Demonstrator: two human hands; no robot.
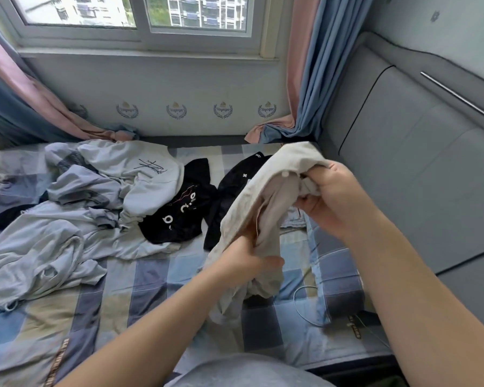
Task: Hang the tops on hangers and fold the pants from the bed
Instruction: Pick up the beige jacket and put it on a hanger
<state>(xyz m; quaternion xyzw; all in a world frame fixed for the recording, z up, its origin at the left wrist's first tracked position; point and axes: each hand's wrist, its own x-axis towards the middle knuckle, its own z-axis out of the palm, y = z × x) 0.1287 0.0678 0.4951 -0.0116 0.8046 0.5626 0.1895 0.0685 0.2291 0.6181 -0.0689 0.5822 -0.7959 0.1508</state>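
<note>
I hold a beige garment (266,196) with a white button above the bed. My right hand (327,199) grips its upper end, fingers curled into the cloth. Lower down, my left hand (246,255) grips a bunch of the same fabric, and the rest hangs onto the sheet. On the bed lie a white hoodie (140,174) with a black scribble print, a black top (176,213) with white letters, another black garment (235,180), and pale grey clothes (48,241) heaped at the left. No hanger is in view.
The checked sheet (140,289) covers the bed. A matching pillow (338,275) lies at the right with a white cable (299,300) beside it. A grey padded headboard (408,163) runs along the right. Curtains (308,88) and a window wall stand behind the bed.
</note>
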